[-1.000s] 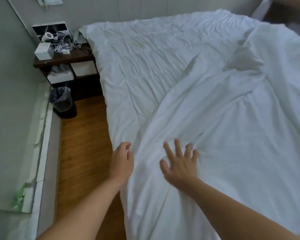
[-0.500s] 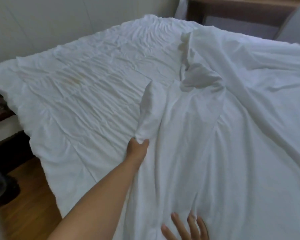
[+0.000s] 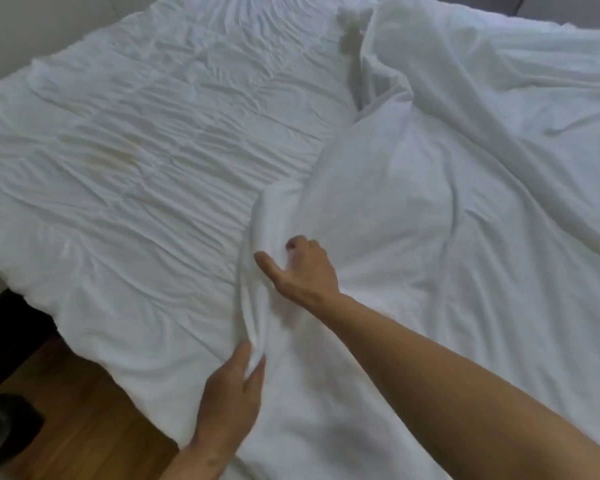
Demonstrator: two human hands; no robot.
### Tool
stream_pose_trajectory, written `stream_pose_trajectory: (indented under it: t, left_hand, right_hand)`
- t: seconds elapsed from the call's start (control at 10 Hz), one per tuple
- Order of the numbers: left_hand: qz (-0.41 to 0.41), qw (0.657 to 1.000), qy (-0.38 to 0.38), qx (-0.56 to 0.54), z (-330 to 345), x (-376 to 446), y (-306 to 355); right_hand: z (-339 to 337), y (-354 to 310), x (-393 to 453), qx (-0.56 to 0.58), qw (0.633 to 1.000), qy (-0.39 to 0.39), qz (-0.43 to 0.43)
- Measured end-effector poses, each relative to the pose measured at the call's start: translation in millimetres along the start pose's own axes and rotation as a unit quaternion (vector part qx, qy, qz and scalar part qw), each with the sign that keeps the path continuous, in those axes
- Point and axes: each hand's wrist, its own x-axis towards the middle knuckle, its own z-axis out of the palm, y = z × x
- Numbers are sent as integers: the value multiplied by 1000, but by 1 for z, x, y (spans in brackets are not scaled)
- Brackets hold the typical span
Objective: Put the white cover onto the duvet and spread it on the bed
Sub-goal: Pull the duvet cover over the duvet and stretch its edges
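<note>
The quilted, wrinkled duvet [image 3: 146, 174] lies flat across the left part of the bed, with a faint yellowish stain on it. The smooth white cover [image 3: 447, 209] lies over the right part, and its bunched left edge runs down the middle toward me. My left hand [image 3: 231, 393] pinches that edge fold near the bed's near side, with fabric between thumb and fingers. My right hand [image 3: 302, 268] sits farther up the same edge, its fingers curled into the cover and its thumb stretched out to the left.
Wooden floor [image 3: 70, 417] shows at the lower left beside the bed. A dark object [image 3: 0, 424] stands on it at the left frame edge. A pale wall [image 3: 32, 26] runs behind the bed at the upper left.
My left hand has drawn back from mid-bed to the near part of the cover's edge. My right hand has moved forward onto that edge and curled into it. The raised fold has dropped lower.
</note>
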Motion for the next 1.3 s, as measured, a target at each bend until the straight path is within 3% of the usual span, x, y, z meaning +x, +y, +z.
stream_pose_trajectory:
  t: [0.1, 0.2, 0.3, 0.4, 0.5, 0.6, 0.7, 0.8, 0.9, 1.0, 1.1, 1.2, 1.3]
  left_hand:
    - [200, 952, -225, 60, 0, 18, -18]
    - [58, 910, -390, -126, -33, 67, -21]
    - [-177, 859, -249, -411, -47, 129, -26]
    - [-256, 756, -272, -537, -51, 195, -9]
    - [-254, 712, -322, -570, -55, 243, 13]
    - [-163, 846, -221, -458, -53, 245, 31]
    - [165, 939, -121, -277, -57, 190, 48]
    - [533, 827, -178, -26, -32, 120, 52]
    - [617, 742, -222, 138, -5, 90, 54]
    - [421, 836, -324, -133, -6, 101, 43]
    - [-127, 823, -206, -513, 2, 159, 47]
    - [-329, 755, -231, -519, 31, 240, 65]
    - [-348, 611, -425, -570, 46, 301, 95]
  right_hand:
    - [35, -21, 14, -143, 979, -55, 137]
    - [40, -13, 22, -165, 979, -13, 117]
    - [28, -15, 15, 57, 992, 42, 105]
    - [19, -33, 4, 207, 972, -38, 102]
    - [13, -34, -2, 257, 943, -156, 140]
    - [3, -19, -9, 285, 916, -234, 162]
    - [-21, -17, -11, 444, 879, -76, 155]
    - [-54, -28, 10, 409, 882, 142, 184]
    - [-58, -32, 28, 53, 953, 30, 297]
    - [-54, -11, 32, -11, 963, 51, 263]
    - [-77, -7, 30, 200, 935, 108, 271]
    - [-88, 3, 47, 275, 898, 107, 327]
    - [-78, -17, 50, 392, 859, 128, 303]
